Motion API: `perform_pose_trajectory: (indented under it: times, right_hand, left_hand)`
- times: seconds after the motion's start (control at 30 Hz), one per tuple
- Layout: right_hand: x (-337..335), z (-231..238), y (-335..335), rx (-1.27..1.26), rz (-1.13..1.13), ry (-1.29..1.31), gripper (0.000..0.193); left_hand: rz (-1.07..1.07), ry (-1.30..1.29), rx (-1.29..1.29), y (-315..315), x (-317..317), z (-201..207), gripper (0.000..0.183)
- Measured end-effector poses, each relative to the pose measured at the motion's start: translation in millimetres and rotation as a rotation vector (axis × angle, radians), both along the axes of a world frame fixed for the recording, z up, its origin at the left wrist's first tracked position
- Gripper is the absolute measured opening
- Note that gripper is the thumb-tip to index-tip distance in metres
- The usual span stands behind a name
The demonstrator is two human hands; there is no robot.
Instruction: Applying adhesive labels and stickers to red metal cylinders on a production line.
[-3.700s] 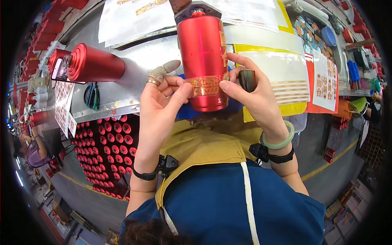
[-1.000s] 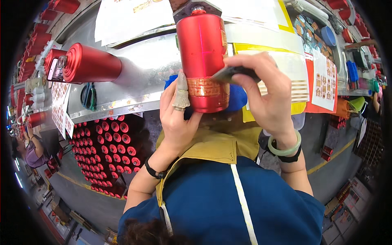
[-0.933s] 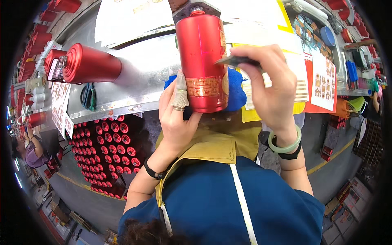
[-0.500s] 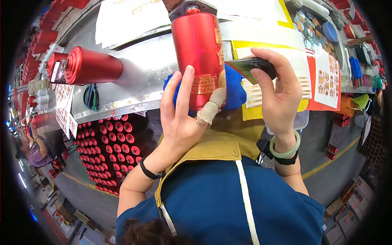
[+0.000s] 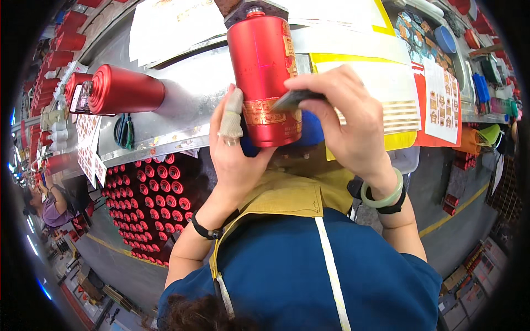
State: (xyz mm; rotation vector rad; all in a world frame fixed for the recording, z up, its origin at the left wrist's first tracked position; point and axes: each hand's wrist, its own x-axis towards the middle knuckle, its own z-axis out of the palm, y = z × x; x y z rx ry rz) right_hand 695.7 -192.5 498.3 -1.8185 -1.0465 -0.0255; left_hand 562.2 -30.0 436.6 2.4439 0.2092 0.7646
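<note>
Left hand (image 5: 237, 165) curls round the lower left side of a red bottle (image 5: 256, 60), one finger in a whitish cover (image 5: 231, 118), while the right hand (image 5: 353, 118) pinches a dark flat tool (image 5: 295, 100) against the bottle's gold patterned band (image 5: 256, 115); the right fingers hide the tool's rear end, the tool masks part of the band, and the left thumb's tip is hard to make out at the base. The bottle lies at the near edge of a metal bench (image 5: 182, 94), covering most of a blue cloth (image 5: 312, 131), its long axis running almost straight away from the person, neck pointing away by a grey metal block (image 5: 279, 11). Off to the right, a blue bowl (image 5: 448, 47), contents unclear, sits near small coloured pieces (image 5: 417, 33), and a clear tub (image 5: 408, 159) is partly covered by yellow-edged sheets (image 5: 364, 71)
</note>
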Motion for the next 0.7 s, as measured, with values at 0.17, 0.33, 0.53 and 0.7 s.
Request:
perform_pose_trajectory:
  times: [0.17, 0.33, 0.53, 0.7]
  right_hand:
    - [6.3, -4.3, 3.0, 0.026, -0.006, -0.474, 0.023]
    - [-7.7, 4.0, 2.7, -0.046, 0.133, -0.382, 0.026]
    - [3.0, -7.8, -1.9, -0.005, 0.147, -0.588, 0.024]
    - [6.8, 7.8, 13.1, -0.087, 0.004, -0.45, 0.03]
  left_hand:
    - [-0.025, 0.117, -0.408, 7.5, 4.7, -6.1, 0.083]
    - [-0.001, 0.095, -0.343, 5.8, -0.1, -7.0, 0.072]
    - [-0.032, -0.028, -0.162, 9.6, -2.4, 5.0, 0.085]
    - [-0.038, 0.013, -0.158, 7.3, -4.3, 12.9, 0.086]
